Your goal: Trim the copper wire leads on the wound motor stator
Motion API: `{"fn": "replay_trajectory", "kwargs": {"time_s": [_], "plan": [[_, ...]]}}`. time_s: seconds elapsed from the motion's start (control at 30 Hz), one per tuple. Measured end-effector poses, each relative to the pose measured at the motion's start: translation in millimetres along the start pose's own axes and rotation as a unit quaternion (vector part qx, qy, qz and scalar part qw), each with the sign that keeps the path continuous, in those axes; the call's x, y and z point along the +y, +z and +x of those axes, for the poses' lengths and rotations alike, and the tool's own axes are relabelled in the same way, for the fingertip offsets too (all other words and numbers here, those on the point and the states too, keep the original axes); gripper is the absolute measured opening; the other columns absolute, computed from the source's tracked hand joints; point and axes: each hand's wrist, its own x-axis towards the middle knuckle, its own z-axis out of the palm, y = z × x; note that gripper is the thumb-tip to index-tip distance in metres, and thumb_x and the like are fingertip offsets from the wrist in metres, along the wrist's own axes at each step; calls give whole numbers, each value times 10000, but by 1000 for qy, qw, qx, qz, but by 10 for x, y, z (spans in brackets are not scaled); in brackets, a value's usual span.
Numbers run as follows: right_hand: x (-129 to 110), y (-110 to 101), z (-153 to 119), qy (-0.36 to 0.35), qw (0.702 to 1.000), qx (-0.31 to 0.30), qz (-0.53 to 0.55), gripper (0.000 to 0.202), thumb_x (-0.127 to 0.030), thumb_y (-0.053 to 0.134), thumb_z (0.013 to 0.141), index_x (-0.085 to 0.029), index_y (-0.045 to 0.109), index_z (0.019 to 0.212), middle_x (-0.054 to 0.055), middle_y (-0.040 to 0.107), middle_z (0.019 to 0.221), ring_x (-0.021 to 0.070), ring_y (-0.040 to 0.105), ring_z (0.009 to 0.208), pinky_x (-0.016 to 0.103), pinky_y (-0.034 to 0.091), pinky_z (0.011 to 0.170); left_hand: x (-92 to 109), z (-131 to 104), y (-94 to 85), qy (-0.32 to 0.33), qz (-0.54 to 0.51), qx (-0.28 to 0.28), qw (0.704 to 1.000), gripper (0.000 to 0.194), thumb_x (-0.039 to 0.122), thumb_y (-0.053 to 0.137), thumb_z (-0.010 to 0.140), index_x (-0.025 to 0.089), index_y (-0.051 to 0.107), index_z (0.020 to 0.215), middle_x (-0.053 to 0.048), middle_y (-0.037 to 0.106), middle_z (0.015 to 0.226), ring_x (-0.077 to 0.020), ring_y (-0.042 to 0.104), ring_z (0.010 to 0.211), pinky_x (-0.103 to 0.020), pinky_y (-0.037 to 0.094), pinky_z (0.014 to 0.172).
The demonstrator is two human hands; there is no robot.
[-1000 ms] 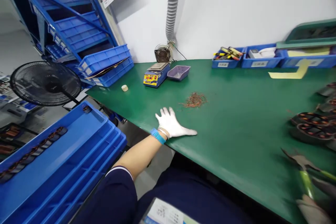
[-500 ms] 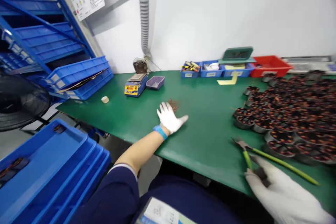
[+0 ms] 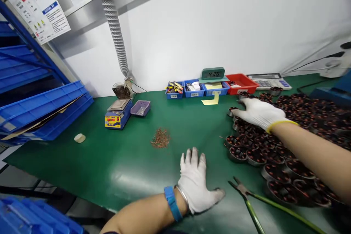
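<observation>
Head view. I see a green work mat (image 3: 115, 168) covering a bench set against a white wall (image 3: 219, 25). A grey ribbed extraction hose (image 3: 112, 25) drops down the wall to a small fan unit (image 3: 121, 90). Beside it stand a blue solder pot (image 3: 117, 114) and a purple tray (image 3: 140, 108). A notice sheet (image 3: 38, 5) hangs at upper left above stacked blue crates (image 3: 41, 113). Along the back edge sit small blue parts bins (image 3: 192, 89), a red bin (image 3: 241, 83), a green digital clock (image 3: 213, 74) and a calculator (image 3: 268, 80). A heap of copper wire clippings (image 3: 160, 138) lies mid-mat, and a pale tape roll (image 3: 79, 138) lies near the crates.

The left hand (image 3: 196, 182), in a white glove, lies flat on the mat with fingers spread and released, gripping nothing; a blue wristband (image 3: 172, 203) sits on the wrist. Just beside it lie green-handled cutters (image 3: 255, 204), untouched, long axis running from the near right edge toward the far left, jaws pointing away from me toward the wound stators.

The right hand (image 3: 256, 113), also gloved, rests palm down on the field of wound stators (image 3: 287, 146) that fills the right of the mat, fingers extended over the farthest-left units. I cannot tell whether the fingers grasp one.
</observation>
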Motion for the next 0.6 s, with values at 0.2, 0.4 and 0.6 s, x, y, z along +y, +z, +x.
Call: {"fn": "replay_trajectory", "kwargs": {"time_s": [0.2, 0.4, 0.6], "plan": [[-306, 418, 1014, 9, 999, -38, -8, 514, -524, 403, 1044, -106, 564, 1296, 138, 588, 1211, 194, 615, 1053, 400, 535, 912, -120, 79, 76, -73, -58, 3, 996, 1066, 577, 681, 711, 256, 210, 1612, -17, -16, 1674, -320, 64, 1569, -466, 173, 1309], [-642, 443, 1119, -101, 993, -53, 9, 370, -370, 394, 1065, -103, 605, 1211, 112, 585, 1210, 190, 590, 1083, 415, 510, 940, -286, 183, 357, -124, -105, 85, 983, 1139, 440, 752, 569, 223, 300, 1592, -41, 127, 1681, -345, 158, 1561, -444, 265, 1285], [-992, 297, 83, -368, 917, -117, 102, 350, -255, 633, 897, -208, 642, 1243, 83, 592, 1317, 242, 566, 1180, 449, 458, 1046, -331, 556, 238, -194, -354, 317, 858, 997, 348, 640, 729, 123, 186, 1588, -215, 375, 1594, -323, 396, 1477, -490, 342, 1230]]}}
